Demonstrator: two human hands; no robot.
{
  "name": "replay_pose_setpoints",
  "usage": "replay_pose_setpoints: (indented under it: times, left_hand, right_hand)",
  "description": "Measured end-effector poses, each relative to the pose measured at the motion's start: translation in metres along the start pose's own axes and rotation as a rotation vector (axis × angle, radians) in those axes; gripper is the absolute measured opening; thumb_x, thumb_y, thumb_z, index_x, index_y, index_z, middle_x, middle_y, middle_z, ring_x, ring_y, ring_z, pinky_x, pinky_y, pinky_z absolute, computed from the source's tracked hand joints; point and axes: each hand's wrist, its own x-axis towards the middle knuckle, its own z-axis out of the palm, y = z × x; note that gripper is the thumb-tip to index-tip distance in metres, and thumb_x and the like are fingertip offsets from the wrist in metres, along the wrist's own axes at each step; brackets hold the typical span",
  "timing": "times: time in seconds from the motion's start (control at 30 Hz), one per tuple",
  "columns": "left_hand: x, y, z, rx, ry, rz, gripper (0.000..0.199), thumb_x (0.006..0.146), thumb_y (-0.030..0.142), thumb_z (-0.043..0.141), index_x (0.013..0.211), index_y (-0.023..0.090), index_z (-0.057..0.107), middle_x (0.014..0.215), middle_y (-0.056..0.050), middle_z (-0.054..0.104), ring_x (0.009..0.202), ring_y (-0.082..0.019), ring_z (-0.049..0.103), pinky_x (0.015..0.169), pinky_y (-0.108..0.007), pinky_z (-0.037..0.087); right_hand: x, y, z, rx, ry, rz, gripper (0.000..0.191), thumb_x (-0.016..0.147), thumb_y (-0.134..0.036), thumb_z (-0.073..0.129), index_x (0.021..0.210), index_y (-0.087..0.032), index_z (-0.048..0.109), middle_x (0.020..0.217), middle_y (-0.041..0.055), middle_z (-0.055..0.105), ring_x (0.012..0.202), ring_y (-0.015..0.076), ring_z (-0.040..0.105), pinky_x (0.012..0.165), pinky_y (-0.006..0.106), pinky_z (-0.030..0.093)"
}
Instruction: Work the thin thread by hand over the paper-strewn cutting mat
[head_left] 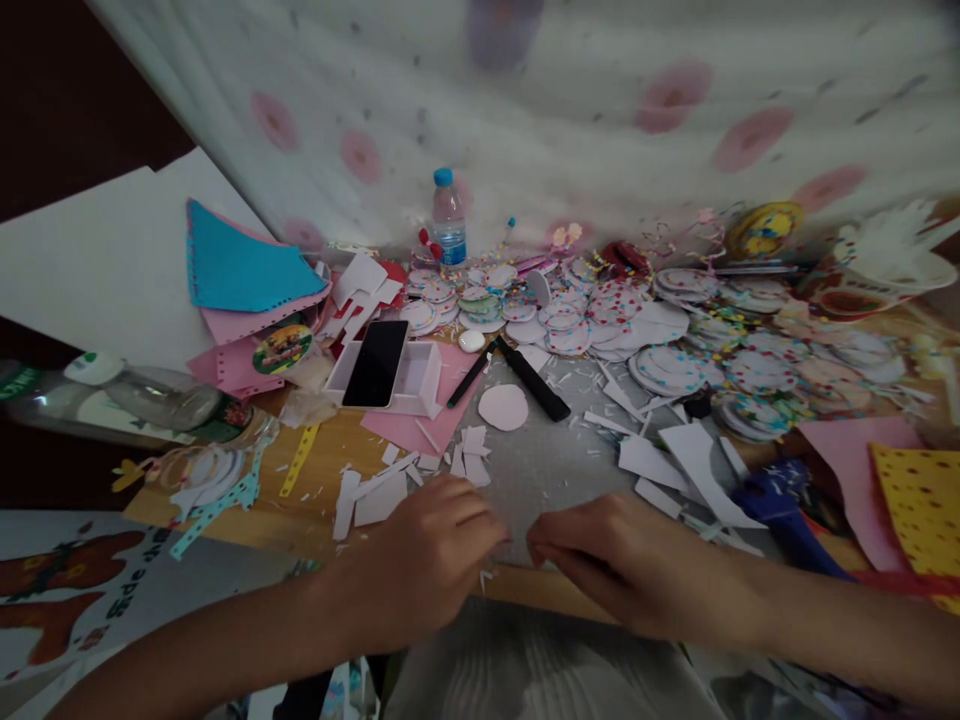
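My left hand (442,550) is at the near edge of the table, its fingers curled in a pinch. Facing it across a small gap is my right hand (604,555), also closed with fingertips pressed together. Whatever either hand may hold is hidden or too small to make out. Just beyond them a pale round paper disc (503,408) lies flat on the grey mat (551,470). A dark pen-like tool (534,380) and a thinner dark stick (471,375) rest behind the disc. White paper scraps (381,498) lie beside my left hand.
A phone (375,365) leans on a white box (420,380). Stacks of dotted paper discs (667,370) fill the back and right. A water bottle (449,220) stands by the curtain (525,120). Felt pieces (247,265) and plastic bottles (172,400) are left; a blue tool (780,510) lies right.
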Motion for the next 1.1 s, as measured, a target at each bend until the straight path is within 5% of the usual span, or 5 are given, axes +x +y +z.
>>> replay_pose_setpoints:
  times: [0.33, 0.5, 0.8, 0.93, 1.1]
  left_hand:
    - [0.005, 0.003, -0.001, 0.122, -0.049, 0.047, 0.019, 0.089, 0.006, 0.043, 0.08, 0.012, 0.06, 0.077, -0.005, 0.06, 0.076, -0.02, 0.05, 0.073, -0.036, 0.043]
    - [0.005, 0.005, 0.001, 0.038, -0.047, -0.044, 0.022, 0.091, 0.01, 0.042, 0.08, 0.012, 0.061, 0.077, -0.006, 0.061, 0.077, -0.019, 0.052, 0.073, -0.034, 0.042]
    - [0.014, -0.005, 0.001, -1.134, -0.282, -0.613, 0.017, 0.083, 0.024, 0.057, 0.07, 0.014, 0.063, 0.071, 0.0, 0.063, 0.071, -0.012, 0.058, 0.073, -0.026, 0.043]
    - [0.012, -0.012, 0.013, -1.657, -0.432, -0.742, 0.025, 0.07, 0.037, 0.073, 0.073, 0.014, 0.066, 0.07, 0.001, 0.064, 0.065, -0.009, 0.057, 0.072, -0.023, 0.043]
    - [0.011, -0.014, 0.024, -1.86, -0.479, -0.717, 0.026, 0.067, 0.036, 0.078, 0.073, 0.013, 0.067, 0.068, 0.001, 0.064, 0.064, -0.008, 0.059, 0.068, -0.021, 0.042]
  right_hand:
    - [0.001, -0.004, -0.008, -0.308, -0.051, -0.102, 0.015, 0.094, -0.018, 0.045, 0.088, -0.018, 0.059, 0.075, 0.0005, 0.067, 0.064, 0.0117, 0.06, 0.055, 0.024, 0.033]
    - [0.007, 0.004, 0.003, -0.565, 0.094, -0.24, 0.016, 0.088, -0.007, 0.045, 0.088, -0.017, 0.058, 0.075, 0.0008, 0.063, 0.063, 0.0136, 0.056, 0.055, 0.028, 0.032]
    - [0.007, 0.012, 0.004, -0.969, 0.424, -0.716, 0.024, 0.093, -0.011, 0.042, 0.092, -0.006, 0.066, 0.066, 0.0025, 0.061, 0.054, 0.0124, 0.054, 0.045, 0.029, 0.031]
    - [0.006, 0.011, -0.002, -1.038, 0.487, -0.841, 0.022, 0.091, -0.012, 0.048, 0.09, -0.007, 0.069, 0.064, 0.0011, 0.062, 0.05, 0.0092, 0.053, 0.041, 0.026, 0.033]
    - [0.007, 0.013, -0.008, -1.111, 0.582, -0.94, 0.013, 0.087, -0.018, 0.06, 0.086, -0.012, 0.072, 0.063, -0.0006, 0.062, 0.05, 0.0076, 0.052, 0.038, 0.023, 0.031]
